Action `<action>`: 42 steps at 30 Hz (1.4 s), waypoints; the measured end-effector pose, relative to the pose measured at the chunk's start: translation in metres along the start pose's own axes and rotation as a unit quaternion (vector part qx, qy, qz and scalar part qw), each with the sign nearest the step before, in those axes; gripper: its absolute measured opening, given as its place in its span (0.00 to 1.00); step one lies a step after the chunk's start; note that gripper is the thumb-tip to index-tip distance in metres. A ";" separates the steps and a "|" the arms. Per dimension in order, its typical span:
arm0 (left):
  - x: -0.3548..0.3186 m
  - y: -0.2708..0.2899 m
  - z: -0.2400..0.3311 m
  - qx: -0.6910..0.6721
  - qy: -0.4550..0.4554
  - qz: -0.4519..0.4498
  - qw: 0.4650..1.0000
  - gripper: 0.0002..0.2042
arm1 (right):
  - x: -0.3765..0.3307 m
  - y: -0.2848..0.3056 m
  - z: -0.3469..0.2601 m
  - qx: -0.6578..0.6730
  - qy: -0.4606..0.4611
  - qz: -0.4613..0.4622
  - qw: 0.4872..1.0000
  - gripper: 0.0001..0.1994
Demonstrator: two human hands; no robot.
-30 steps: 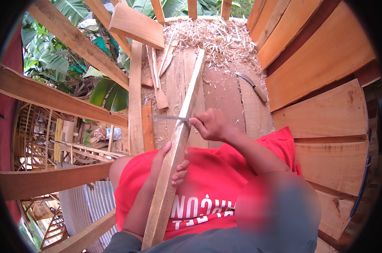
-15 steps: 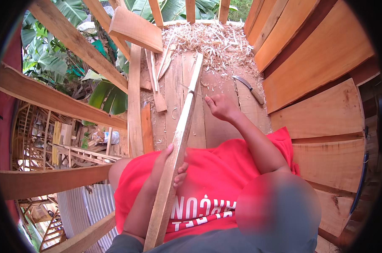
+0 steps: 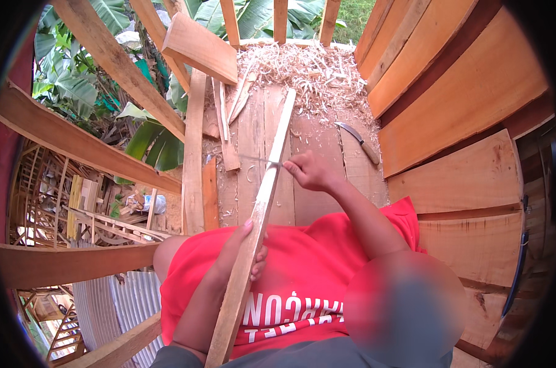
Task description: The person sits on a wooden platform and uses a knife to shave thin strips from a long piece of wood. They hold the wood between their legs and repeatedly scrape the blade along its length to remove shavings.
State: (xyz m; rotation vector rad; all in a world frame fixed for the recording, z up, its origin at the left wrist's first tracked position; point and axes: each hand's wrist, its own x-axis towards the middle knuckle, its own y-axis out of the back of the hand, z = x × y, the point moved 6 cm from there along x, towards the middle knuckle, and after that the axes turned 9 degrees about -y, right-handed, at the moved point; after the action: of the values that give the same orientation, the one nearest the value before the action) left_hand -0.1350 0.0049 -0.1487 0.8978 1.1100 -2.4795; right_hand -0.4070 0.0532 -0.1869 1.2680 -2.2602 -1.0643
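A long square wooden stick [image 3: 236,306] slants from my lap out over the plank floor; its far half is pale and freshly cut, its near part browner. Partway along it my left hand [image 3: 234,246] is wrapped round the stick, thumb on top. Farther out, my right hand [image 3: 310,171] is closed in a fist at the stick's right side. From that fist a thin knife blade [image 3: 256,159] lies across the pale part and sticks out to the left, slightly blurred. The knife's handle is hidden in the fist.
A curved knife [image 3: 369,151] with a wooden handle lies on the floor [image 3: 318,138] at right. Wood shavings [image 3: 302,70] are heaped at the far end. Offcuts [image 3: 230,153] and a thick wood block [image 3: 199,49] are at left. Boards [image 3: 462,116] wall the right side; rails [image 3: 88,144] bound the left.
My right hand has drawn the knife blade along the stick toward me. My left hand keeps its hold on the stick. The whole view has shifted slightly.
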 end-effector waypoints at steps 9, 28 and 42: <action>0.000 0.002 0.003 0.059 -0.020 0.008 0.998 0.23 | -0.013 0.003 -0.023 -0.075 0.037 0.029 0.996 0.25; 0.000 -0.001 0.003 0.062 -0.004 0.027 0.998 0.24 | 0.004 0.016 0.008 0.021 -0.036 0.084 0.996 0.24; -0.002 0.001 0.003 0.024 -0.011 0.016 1.000 0.24 | -0.006 -0.013 -0.008 -0.007 0.051 0.005 0.999 0.25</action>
State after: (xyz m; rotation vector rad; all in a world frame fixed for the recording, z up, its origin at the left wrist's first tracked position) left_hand -0.1347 0.0016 -0.1465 0.8926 1.0249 -2.4928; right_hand -0.3912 0.0508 -0.1903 1.2750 -2.1779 -0.9873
